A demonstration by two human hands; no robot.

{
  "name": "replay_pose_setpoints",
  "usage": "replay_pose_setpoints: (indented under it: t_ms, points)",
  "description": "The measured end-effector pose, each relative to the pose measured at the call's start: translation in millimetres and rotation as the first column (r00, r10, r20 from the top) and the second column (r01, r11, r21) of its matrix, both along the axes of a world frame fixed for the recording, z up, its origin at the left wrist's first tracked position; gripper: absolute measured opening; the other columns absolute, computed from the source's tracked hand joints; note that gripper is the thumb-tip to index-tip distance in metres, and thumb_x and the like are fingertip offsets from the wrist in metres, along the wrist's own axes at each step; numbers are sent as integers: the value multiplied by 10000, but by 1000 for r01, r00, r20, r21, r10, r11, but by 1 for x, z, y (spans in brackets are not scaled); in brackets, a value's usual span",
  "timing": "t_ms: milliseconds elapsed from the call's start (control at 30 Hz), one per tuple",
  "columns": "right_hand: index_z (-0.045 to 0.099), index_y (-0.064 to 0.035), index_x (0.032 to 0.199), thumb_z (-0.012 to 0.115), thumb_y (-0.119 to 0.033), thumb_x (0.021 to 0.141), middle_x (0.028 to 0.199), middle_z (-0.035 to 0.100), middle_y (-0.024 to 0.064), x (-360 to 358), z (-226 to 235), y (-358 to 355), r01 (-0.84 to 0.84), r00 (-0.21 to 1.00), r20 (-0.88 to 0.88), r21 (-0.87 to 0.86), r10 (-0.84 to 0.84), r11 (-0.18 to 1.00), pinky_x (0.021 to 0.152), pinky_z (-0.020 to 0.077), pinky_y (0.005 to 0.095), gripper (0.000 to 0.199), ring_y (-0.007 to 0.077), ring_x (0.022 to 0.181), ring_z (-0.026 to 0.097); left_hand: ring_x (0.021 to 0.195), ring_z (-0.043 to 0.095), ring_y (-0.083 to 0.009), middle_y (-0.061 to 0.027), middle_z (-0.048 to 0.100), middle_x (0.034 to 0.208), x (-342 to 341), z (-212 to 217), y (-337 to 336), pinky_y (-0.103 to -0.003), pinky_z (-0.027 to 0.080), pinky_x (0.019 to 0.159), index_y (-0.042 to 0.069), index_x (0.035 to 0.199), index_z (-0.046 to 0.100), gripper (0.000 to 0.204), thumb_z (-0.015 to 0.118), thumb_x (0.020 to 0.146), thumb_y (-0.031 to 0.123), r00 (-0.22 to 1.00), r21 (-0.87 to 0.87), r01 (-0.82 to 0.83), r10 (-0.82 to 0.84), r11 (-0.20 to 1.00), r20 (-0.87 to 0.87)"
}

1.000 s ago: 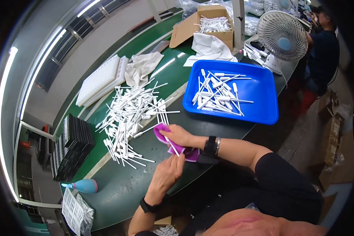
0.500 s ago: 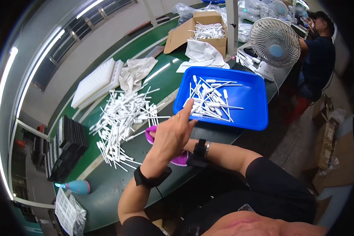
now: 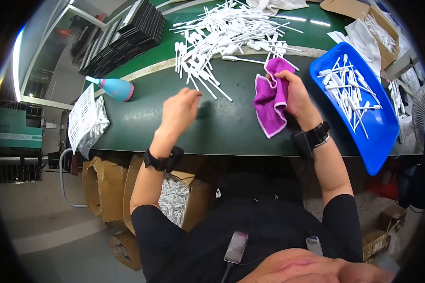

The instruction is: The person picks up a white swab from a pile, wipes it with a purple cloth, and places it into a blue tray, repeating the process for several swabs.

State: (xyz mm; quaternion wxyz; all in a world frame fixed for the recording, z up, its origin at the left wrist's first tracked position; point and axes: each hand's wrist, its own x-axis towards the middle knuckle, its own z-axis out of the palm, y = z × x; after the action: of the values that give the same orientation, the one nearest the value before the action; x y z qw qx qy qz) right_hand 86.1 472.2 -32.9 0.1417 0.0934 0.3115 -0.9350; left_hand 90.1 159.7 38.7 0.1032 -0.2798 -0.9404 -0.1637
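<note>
My left hand (image 3: 180, 109) hovers over the dark green table, fingers loosely bent, with nothing seen in them. Just beyond it lies a heap of white sticks (image 3: 231, 30) with thicker ends. In my right hand (image 3: 295, 96) is a purple cloth (image 3: 270, 106) with a pale edge, bunched at the top and hanging down. One white stick (image 3: 243, 59) runs up to the cloth; whether it is gripped there I cannot tell. To the right, a blue tray (image 3: 380, 137) holds several more of these sticks (image 3: 349, 94).
A light-blue squeeze bottle (image 3: 115, 88) lies at the left, by a bag of white pieces (image 3: 97, 125) with a printed sheet. Black stacked trays (image 3: 127, 35) stand behind. An open carton (image 3: 387, 54) is at the far right; another carton (image 3: 196, 203) stands below the table edge.
The view has swung left. My left hand has gone from over the blue tray to beside the stick heap. The purple cloth in my right hand now shows fully.
</note>
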Motion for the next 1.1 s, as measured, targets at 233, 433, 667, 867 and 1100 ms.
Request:
replay_pose_setpoints:
  t_ms: [233, 433, 667, 867, 1100]
  points:
    - [549, 6, 1119, 448, -212, 972, 1039, 634, 133, 15, 47, -1, -52, 997, 51, -113, 58, 992, 894, 496, 402, 282, 253, 918, 627, 751, 601, -286, -78, 579, 838, -43, -23, 6, -380, 487, 650, 106, 915, 656, 103, 575, 854, 119, 988, -125, -20, 1, 992, -154]
    - [530, 8, 1145, 443, -228, 981, 1096, 624, 147, -9, 111, 8, -4, 987, -159, 41, 11, 999, 928, 481, 417, 300, 263, 1021, 609, 838, 586, -237, -53, 574, 860, -76, -23, 17, -359, 489, 695, 103, 902, 647, 90, 593, 831, 112, 965, -256, 113, -167, 960, -201]
    - [467, 25, 1242, 420, -206, 985, 1174, 598, 162, -11, 33, 8, -64, 993, 91, -175, 81, 983, 954, 469, 424, 348, 285, 1070, 591, 892, 571, -238, -65, 592, 896, -75, -25, 7, -357, 474, 775, 70, 909, 638, 113, 609, 810, 114, 947, -342, 166, -246, 925, -205]
    - [464, 29, 1252, 423, -176, 974, 1210, 578, 172, -12, 26, 9, -14, 991, 129, -129, 31, 992, 970, 457, 431, 347, 293, 1078, 587, 911, 570, -249, -70, 619, 918, -66, -19, 0, -358, 463, 804, 64, 910, 624, 120, 621, 798, 106, 955, -306, 215, -265, 927, -134]
    - [472, 18, 1243, 437, -169, 967, 1226, 564, 183, -11, 28, 4, 45, 993, 110, -125, -31, 991, 981, 444, 455, 335, 311, 1107, 569, 869, 586, -215, -77, 631, 860, -67, 1, 5, -332, 479, 728, 53, 1046, 596, 243, 641, 815, 116, 926, -318, 280, -342, 906, -160]
